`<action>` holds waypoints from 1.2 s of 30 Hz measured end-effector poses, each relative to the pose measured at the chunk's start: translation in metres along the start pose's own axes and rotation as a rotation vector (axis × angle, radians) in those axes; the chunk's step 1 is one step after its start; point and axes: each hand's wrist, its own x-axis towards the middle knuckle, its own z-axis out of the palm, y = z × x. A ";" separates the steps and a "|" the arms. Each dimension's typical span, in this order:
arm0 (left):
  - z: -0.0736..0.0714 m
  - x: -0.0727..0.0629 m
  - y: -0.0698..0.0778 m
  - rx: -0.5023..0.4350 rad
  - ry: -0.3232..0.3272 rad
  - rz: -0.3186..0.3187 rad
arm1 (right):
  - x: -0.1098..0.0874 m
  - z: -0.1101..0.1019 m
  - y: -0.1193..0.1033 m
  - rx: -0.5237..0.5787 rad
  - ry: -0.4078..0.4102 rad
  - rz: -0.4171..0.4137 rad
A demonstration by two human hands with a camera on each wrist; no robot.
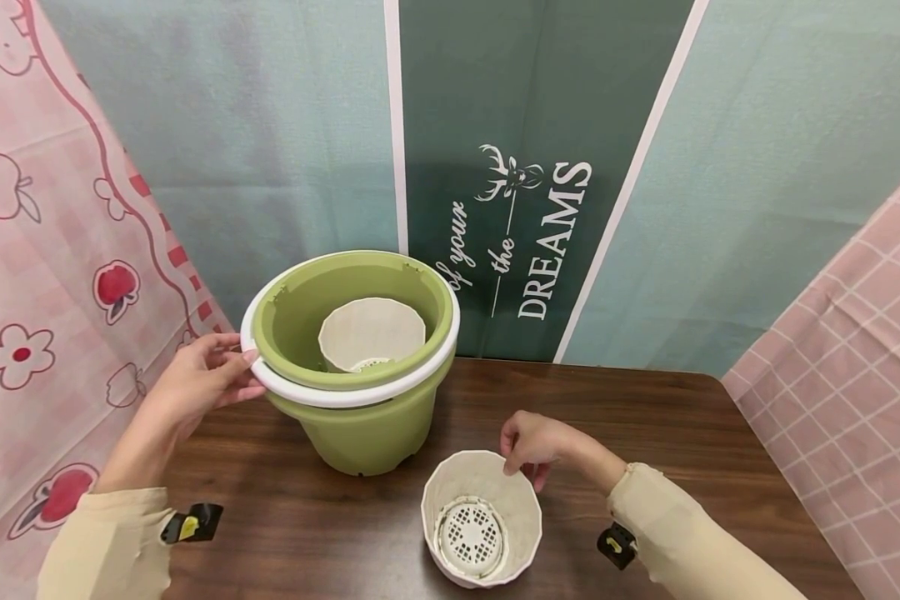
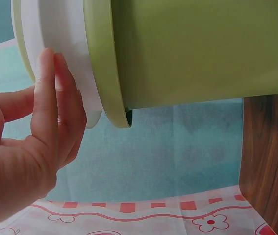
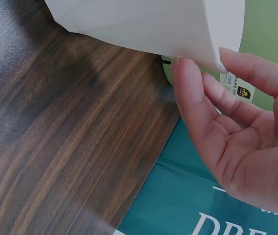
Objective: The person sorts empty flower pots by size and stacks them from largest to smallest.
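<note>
A stack of large round flowerpots stands at the left of the head view: an outer green pot [image 1: 367, 437], a white pot [image 1: 352, 397] showing as a rim, and an inner green pot [image 1: 292, 337]. A small cream pot [image 1: 371, 329] sits inside. My left hand [image 1: 206, 375] holds the white pot's rim at its left side, thumb on top and fingers along the outside. Nearer the front, a second small cream pot [image 1: 521, 521] with a perforated base stands tilted. Its far right rim is pinched by my right hand [image 1: 536, 443], thumb inside, fingers outside.
The dark wooden table [image 1: 607, 500] carries the pots. A teal and green cloth [image 1: 270, 167] hangs behind, with pink patterned cloths on both sides. A label [image 3: 238, 87] shows on the green pot in the right wrist view.
</note>
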 end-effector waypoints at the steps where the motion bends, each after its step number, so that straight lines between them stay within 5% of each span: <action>1: 0.000 0.000 0.000 -0.001 0.000 0.001 | 0.000 0.000 0.000 0.001 -0.002 -0.002; 36: 0.000 0.000 0.001 0.008 -0.004 -0.001 | -0.002 -0.002 0.000 0.013 -0.085 -0.054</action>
